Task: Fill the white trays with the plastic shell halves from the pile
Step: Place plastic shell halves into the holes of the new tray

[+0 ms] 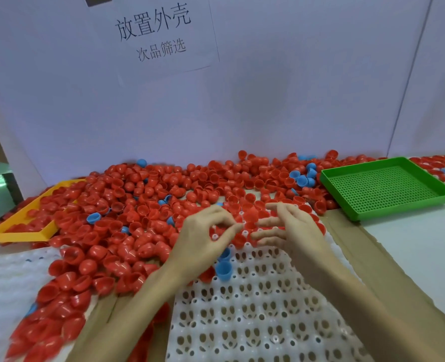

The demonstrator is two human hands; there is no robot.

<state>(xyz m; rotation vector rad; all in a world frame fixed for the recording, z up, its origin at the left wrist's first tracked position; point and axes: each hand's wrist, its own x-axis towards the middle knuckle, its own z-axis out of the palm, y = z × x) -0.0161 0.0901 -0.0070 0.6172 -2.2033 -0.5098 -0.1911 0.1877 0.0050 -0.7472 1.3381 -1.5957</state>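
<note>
White partition panels (281, 100) stand behind the desk, and a paper sign (153, 32) with printed characters is fixed to the rear panel. Brown cardboard (388, 278) covers the desk surface at right.

A large pile of red shell halves (127, 212) spreads across the middle and left of the desk, with a few blue shell halves (303, 177) mixed in. The pile overlaps a yellow tray (20, 231) at left. A green perforated tray (383, 188) sits at right rear, touching the pile's edge.

A white tray (255, 304) with rows of round sockets lies in the foreground centre. Its near sockets hold nothing; its far rows hold red shell halves. Two blue shell halves (224, 266) sit at its left edge, one behind the other. A second white tray (5, 280) lies at lower left, partly under the pile.

The left hand (205, 236) is over the far part of the centre tray, thumb and forefinger tips brought together; motion blur prevents telling whether they pinch anything. The right hand (292, 228) is just beside it, fingers extended and spread, pointing left over the seated red halves, holding nothing visible.
</note>
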